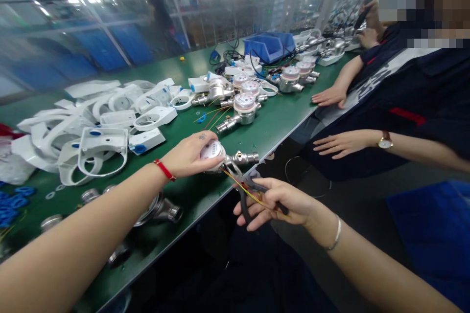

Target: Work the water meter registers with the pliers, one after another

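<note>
**Meter (216,149) in the left hand (189,154), pliers (253,185) in the right hand (284,200)**

The bench (279,118) is smooth and green, with a pale edge. Beyond its right side is a co-worker (396,83) in dark clothing, one hand lying at the edge. A blue bin (262,54) of hard plastic stands at the back, its contents difficult to make out. White housings (103,145), glossy plastic loops with boxy ends, lie heaped on the left; other meters (245,103), round dials on shiny metal bodies, stand in a row beyond the hands.

The person's left hand pinches the meter near the bench's front edge: its round white dial lies between thumb and fingers, and a ribbed metal pipe (248,157) juts out to the right. The right hand's fingers curl loosely about the dark pliers, whose tips reach the meter's underside (whether they touch it cannot be told). Thin red and yellow wires (259,201) run from the meter across the pliers into the right hand. Small blue rings (14,204) lie piled at far left.
</note>
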### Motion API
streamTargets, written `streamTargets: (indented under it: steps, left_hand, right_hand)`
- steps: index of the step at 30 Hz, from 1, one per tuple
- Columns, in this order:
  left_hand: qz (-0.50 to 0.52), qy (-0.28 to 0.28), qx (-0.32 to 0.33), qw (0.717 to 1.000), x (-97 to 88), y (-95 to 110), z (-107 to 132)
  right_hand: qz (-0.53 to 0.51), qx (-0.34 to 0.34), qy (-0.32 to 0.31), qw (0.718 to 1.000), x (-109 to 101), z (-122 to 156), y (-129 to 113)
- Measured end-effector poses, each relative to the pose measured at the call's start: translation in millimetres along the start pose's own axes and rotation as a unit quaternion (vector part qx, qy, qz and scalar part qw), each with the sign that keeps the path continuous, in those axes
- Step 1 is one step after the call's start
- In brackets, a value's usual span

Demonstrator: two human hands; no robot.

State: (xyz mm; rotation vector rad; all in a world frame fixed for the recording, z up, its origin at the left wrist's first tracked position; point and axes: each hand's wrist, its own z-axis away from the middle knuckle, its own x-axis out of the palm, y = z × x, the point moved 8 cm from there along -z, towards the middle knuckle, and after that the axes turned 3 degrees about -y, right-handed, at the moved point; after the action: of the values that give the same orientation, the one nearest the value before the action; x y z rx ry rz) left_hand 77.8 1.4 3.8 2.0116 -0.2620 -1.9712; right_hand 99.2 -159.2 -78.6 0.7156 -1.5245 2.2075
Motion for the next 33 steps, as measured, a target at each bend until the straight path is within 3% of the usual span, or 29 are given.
streamTargets:
  steps: [2,3,6,7,8,9,10,13,16,24,33]
  left_hand:
    - [-0.007,0.029,-0.011,0.999,0.8,0.4,-2.5]
    - [-0.012,0.037,-0.017,0.999,1.5,1.1,-3.7]
    - [-0.037,0.049,-0.045,0.997,1.7,2.8,-7.2]
    - [-0.049,0.05,-0.059,0.996,0.8,3.0,-8.1]
    - [-0.059,0.049,-0.072,0.994,-0.3,3.2,-8.8]
    - [-0.068,0.048,-0.085,0.993,-1.4,3.3,-9.3]
    - [-0.076,0.048,-0.096,0.991,-2.5,3.5,-9.6]
    - [-0.096,0.046,-0.111,0.988,-3.4,5.1,-9.8]
    - [-0.115,0.043,-0.105,0.987,-1.5,8.7,-9.6]
    - [-0.126,0.04,-0.117,0.984,-2.3,12.0,-9.7]
    - [-0.118,0.042,-0.129,0.984,1.1,8.9,-7.0]
  right_hand:
    - [0.192,-0.043,0.116,0.973,-10.1,15.6,-5.3]
    - [0.302,-0.076,0.179,0.933,-11.8,27.5,-11.0]
    - [0.534,-0.184,0.333,0.755,3.6,69.3,-28.1]
    - [0.565,-0.209,0.361,0.712,11.4,79.7,-30.8]
    - [0.582,-0.221,0.37,0.689,18.2,85.2,-31.8]
    - [0.589,-0.222,0.363,0.687,23.2,85.3,-31.5]
    - [0.588,-0.212,0.341,0.702,25.9,80.4,-30.0]
    - [0.55,-0.154,0.24,0.785,24.1,51.0,-21.1]
    - [0.516,-0.13,0.197,0.824,16.7,27.8,-19.2]
    - [0.503,-0.138,0.167,0.837,21.3,19.0,-30.3]
    - [0.524,-0.135,0.172,0.823,16.9,23.1,-33.8]
